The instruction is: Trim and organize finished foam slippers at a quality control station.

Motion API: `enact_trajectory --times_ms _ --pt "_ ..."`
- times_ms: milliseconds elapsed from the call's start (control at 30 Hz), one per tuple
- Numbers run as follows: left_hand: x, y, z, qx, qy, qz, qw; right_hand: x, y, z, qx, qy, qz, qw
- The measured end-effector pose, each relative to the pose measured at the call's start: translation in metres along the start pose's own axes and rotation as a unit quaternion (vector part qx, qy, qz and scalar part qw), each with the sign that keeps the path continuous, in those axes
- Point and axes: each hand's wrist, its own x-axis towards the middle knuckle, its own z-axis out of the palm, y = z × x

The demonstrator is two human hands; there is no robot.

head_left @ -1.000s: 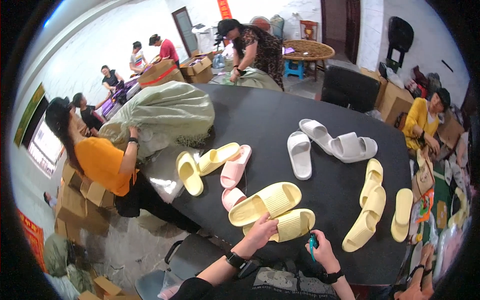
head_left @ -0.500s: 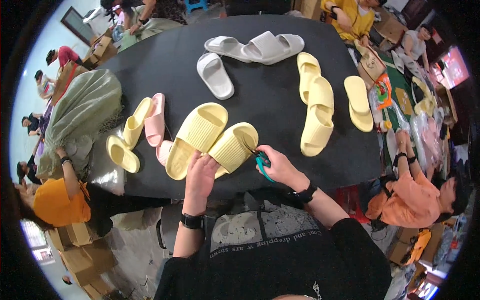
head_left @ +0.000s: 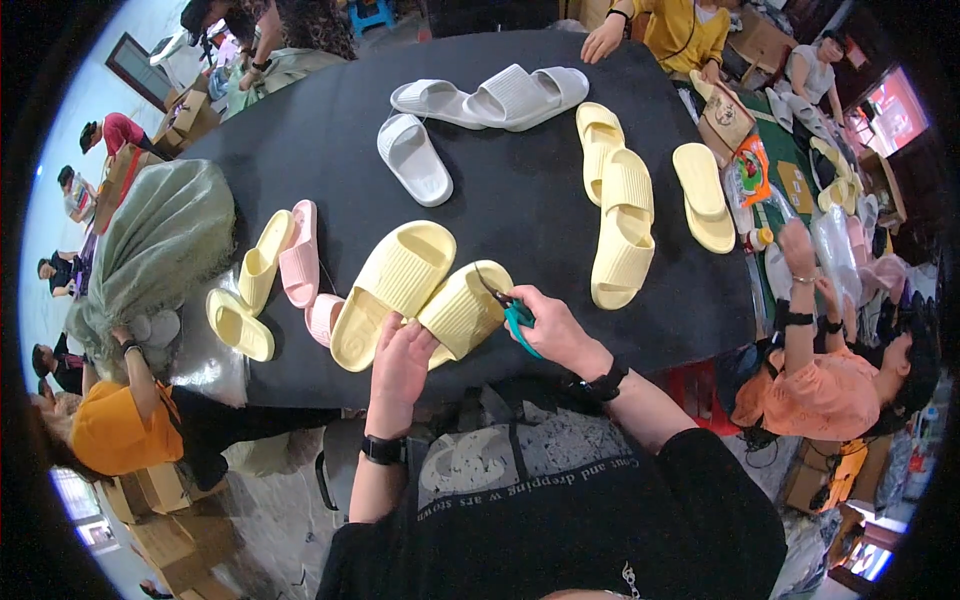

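Observation:
A large pair of yellow ribbed slippers (head_left: 405,262) lies at the table's near side, straps facing up. My left hand (head_left: 402,365) rests against their near edges with its fingers stretched out and palm showing. In my right hand (head_left: 555,325) are teal-handled snips (head_left: 520,325), the fingers closed around the handles. Their dark blades reach over the strap of the right slipper (head_left: 465,312). Whether the blades touch it or a thread, I cannot tell. Left of this pair are pink slippers (head_left: 298,262) and a smaller yellow pair (head_left: 240,325).
Grey slippers (head_left: 415,160) lie farther back on the black table (head_left: 510,215). More yellow slippers (head_left: 622,230) and another yellow pair (head_left: 708,205) are on the right. A green sack (head_left: 160,225) stands at the left. Co-workers sit around, one with a hand (head_left: 603,40) at the far edge.
The view has shifted slightly. My hands keep nearly the same place, the snips' blades still over the right slipper. A co-worker at right raises a hand; one in yellow reaches to the table's far edge.

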Motion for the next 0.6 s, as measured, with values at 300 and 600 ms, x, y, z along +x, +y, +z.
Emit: enact_trajectory --times_ms 300,600 --pt "-0.004 -0.005 0.003 0.107 -0.045 -0.097 0.988 0.024 0.001 -0.012 -0.152 0.032 -0.124 0.98" --pt "-0.002 -0.004 0.008 0.17 -0.06 -0.133 0.975 0.026 0.009 -0.019 -0.033 0.096 0.055 0.993"
